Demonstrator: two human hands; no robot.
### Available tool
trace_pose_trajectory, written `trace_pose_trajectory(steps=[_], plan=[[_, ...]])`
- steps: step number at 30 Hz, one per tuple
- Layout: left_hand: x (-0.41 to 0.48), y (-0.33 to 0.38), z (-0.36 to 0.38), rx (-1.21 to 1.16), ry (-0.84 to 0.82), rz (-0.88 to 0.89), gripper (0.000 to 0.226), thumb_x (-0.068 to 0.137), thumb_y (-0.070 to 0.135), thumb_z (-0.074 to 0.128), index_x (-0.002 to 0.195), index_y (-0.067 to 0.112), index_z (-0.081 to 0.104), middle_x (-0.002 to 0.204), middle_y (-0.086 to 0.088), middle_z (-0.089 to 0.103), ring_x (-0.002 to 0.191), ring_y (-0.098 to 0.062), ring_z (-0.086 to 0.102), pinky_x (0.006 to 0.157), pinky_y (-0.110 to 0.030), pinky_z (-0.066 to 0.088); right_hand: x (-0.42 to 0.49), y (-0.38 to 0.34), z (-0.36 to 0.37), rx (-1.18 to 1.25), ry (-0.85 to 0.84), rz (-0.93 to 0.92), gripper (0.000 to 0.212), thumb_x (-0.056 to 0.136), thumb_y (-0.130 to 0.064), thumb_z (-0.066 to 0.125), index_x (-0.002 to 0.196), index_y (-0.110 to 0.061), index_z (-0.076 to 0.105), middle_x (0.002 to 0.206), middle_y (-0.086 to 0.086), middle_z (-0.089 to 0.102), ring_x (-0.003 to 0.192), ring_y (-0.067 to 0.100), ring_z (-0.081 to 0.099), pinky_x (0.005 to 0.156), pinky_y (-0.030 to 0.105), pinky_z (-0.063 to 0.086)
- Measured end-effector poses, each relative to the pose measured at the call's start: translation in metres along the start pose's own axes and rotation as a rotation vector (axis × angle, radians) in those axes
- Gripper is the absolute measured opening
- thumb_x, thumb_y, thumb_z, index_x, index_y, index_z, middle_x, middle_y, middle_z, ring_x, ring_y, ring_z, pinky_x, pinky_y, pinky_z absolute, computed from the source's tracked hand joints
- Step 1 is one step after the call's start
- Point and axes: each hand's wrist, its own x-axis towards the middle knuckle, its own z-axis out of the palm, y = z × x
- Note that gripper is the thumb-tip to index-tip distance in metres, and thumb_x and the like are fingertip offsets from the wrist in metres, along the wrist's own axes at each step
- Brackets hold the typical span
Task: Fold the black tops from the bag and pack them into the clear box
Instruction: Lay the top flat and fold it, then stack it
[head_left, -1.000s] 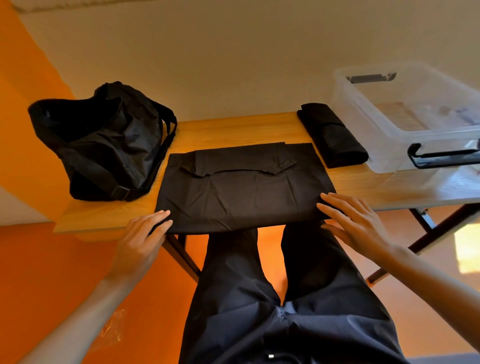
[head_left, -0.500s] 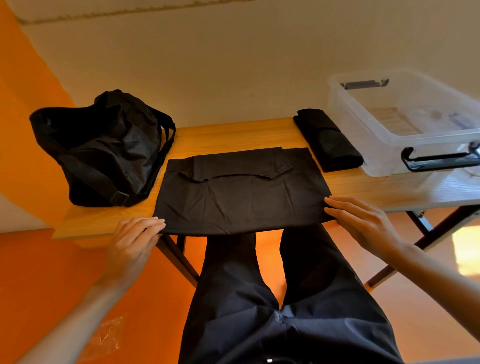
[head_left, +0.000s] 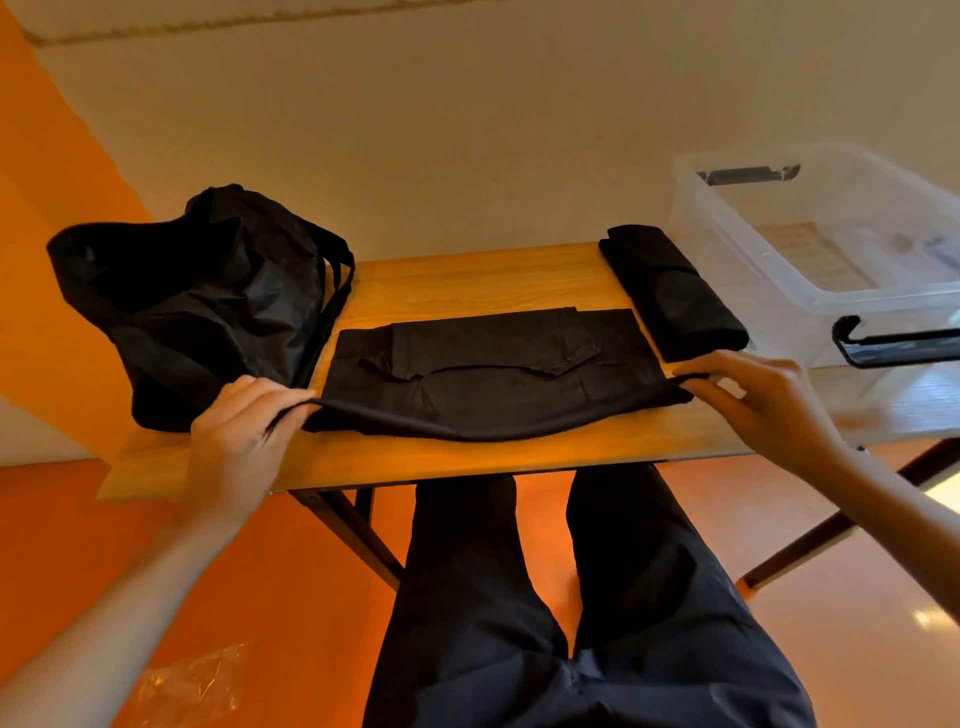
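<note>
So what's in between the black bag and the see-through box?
The head view shows two things on the table: a half-folded black top, then a folded top beside the clear box.

clear box (head_left: 737, 244) cut off (right edge)

tops (head_left: 488, 384): plain black | bag (head_left: 208, 306): black | box (head_left: 810, 244): clear, black handles | counter (head_left: 467, 280): orange-brown woodgrain | floor (head_left: 291, 561): orange | wall (head_left: 467, 130): cream | trousers (head_left: 571, 623): dark navy

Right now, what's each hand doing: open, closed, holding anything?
Left hand: closed, fingers pinching the near left corner of the top.
Right hand: closed, fingers pinching the top's near right corner.
</note>
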Motion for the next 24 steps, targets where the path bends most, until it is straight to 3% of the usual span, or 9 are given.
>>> trace_pose_trajectory(steps=[2,5,7,12,18,24], plan=[[0.013,-0.006,0.003,-0.015,-0.006,-0.022,0.010,0.092,0.000,0.072,0.100,-0.006,0.075,0.091,-0.016,0.072,0.083,-0.030,0.067,0.079,-0.034,0.052,0.014,0.008,-0.004,0.035,-0.030,0.041,0.035,0.094,-0.042,0.057,0.109,-0.015,0.073,0.088,-0.007,0.072,0.081,-0.017,0.063,0.077,0.007,0.051],[0.028,-0.016,0.009,-0.030,-0.043,-0.056,0.015,0.092,0.000,0.069,0.104,-0.005,0.075,0.095,-0.015,0.072,0.088,-0.030,0.069,0.084,-0.033,0.053,0.031,0.022,-0.007,0.126,-0.088,0.116,0.045,0.091,-0.063,0.056,0.108,-0.025,0.072,0.086,-0.018,0.073,0.083,-0.007,0.070,0.082,0.012,0.054],[0.035,-0.020,0.013,-0.019,-0.063,-0.070,0.015,0.092,0.001,0.069,0.104,-0.005,0.075,0.094,-0.015,0.072,0.088,-0.030,0.069,0.082,-0.035,0.053,0.040,0.029,-0.005,0.188,-0.088,0.174,0.050,0.089,-0.070,0.056,0.105,-0.026,0.072,0.078,-0.017,0.073,0.076,-0.001,0.071,0.077,0.011,0.054],[0.052,-0.026,0.022,-0.002,-0.088,-0.109,0.015,0.092,0.002,0.071,0.105,-0.004,0.075,0.093,-0.015,0.073,0.084,-0.027,0.068,0.077,-0.035,0.053,0.057,0.040,0.008,0.188,-0.058,0.287,0.021,0.087,-0.045,0.063,0.101,-0.032,0.071,0.073,-0.009,0.072,0.057,0.012,0.067,0.061,0.027,0.058],[0.068,-0.030,0.037,0.009,-0.113,-0.173,0.010,0.094,0.005,0.070,0.101,0.001,0.075,0.089,-0.008,0.070,0.072,-0.018,0.060,0.071,-0.028,0.048,0.079,0.040,0.021,0.056,-0.035,0.359,0.009,0.097,-0.028,0.066,0.099,-0.021,0.071,0.066,-0.008,0.067,0.063,-0.002,0.066,0.059,0.005,0.046],[0.081,-0.043,0.048,0.034,-0.099,-0.245,0.010,0.093,0.008,0.072,0.101,0.003,0.076,0.087,-0.009,0.071,0.075,-0.023,0.064,0.071,-0.038,0.053,0.101,0.038,0.028,0.013,-0.005,0.440,0.007,0.098,-0.027,0.067,0.094,-0.021,0.069,0.063,-0.009,0.064,0.057,-0.005,0.064,0.056,0.003,0.045]])
